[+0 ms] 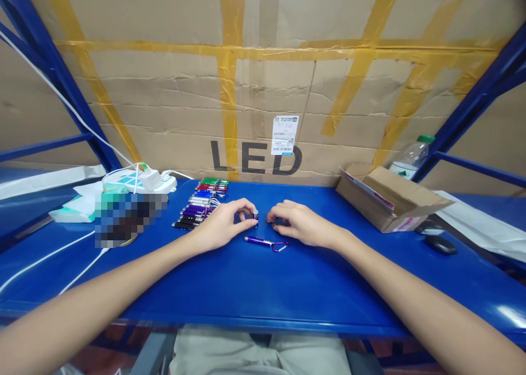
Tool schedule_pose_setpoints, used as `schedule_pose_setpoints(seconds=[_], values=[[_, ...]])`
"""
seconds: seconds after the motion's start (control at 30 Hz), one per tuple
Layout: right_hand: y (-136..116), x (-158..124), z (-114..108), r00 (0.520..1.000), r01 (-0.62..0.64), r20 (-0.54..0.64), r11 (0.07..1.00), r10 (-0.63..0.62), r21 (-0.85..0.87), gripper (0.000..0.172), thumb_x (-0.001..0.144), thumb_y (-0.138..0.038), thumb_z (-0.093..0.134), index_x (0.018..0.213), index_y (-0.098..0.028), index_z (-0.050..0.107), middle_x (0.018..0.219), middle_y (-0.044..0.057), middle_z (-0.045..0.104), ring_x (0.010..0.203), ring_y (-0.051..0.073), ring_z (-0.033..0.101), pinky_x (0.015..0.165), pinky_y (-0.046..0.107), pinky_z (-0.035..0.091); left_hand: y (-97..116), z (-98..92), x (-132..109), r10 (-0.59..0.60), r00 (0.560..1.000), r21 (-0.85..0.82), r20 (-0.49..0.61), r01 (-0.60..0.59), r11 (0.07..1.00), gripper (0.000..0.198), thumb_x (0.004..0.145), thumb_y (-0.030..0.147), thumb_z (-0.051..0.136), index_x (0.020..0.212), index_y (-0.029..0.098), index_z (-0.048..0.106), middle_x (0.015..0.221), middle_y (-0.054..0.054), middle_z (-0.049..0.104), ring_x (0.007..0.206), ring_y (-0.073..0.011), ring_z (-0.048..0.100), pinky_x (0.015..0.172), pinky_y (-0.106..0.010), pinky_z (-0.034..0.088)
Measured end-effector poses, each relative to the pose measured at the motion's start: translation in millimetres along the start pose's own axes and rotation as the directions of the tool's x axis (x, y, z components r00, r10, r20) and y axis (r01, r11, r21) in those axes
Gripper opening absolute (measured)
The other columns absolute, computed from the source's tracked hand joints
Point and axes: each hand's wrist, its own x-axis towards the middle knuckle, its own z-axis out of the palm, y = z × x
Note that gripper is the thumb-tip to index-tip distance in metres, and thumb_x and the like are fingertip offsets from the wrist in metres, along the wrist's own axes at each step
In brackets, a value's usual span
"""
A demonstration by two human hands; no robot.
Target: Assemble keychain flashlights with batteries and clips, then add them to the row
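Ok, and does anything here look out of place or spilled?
I see no spill. One purple tube lies on the table apart from the row of tubes to its left, so it looks slightly out of place.

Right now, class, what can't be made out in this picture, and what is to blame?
All in the head view:
- Small piece at the left hand: too small to identify.
- Right hand: its curled fingers hide whether it holds anything.
- Label: fine print too small to read.
- Bottle: base hidden behind the brown box.
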Motion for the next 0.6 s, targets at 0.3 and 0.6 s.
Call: schedule_pose_setpoints(seconds=[0.3, 0.6], values=[[-1.7, -0.4, -0.9, 0.998, -0.055, -0.013, 0.996, 0.056, 0.077, 0.022, 0.095, -0.007, 0.067, 0.112, -0.022, 0.066, 0.107, 0.004, 0.076, 0.091, 0.02, 0.068, 0.083, 0.032, 0.049, -0.9, 3.9, -0.9, -0.005, 1.0, -0.049, 0.029, 0.006, 0.999, 0.021, 0.098, 0.04, 0.072, 0.109, 0.022, 0.071, 0.098, -0.001, 0.075, 0.081, -0.017, 0.067, 0.079, -0.03, 0.053], [-3.8, -1.2, -0.4, 0.996, -0.07, -0.05, 0.994, 0.074, 0.078, 0.023, 0.096, -0.009, 0.066, 0.115, -0.022, 0.063, 0.106, 0.004, 0.076, 0.09, 0.02, 0.067, 0.083, 0.031, 0.049, 3.8, 2.3, -3.2, 0.077, 0.997, 0.061, 0.029, -0.079, 0.995, 0.019, 0.1, 0.037, 0.07, 0.114, 0.024, 0.073, 0.108, -0.002, 0.078, 0.093, -0.0204, 0.071, 0.088, -0.033, 0.054]])
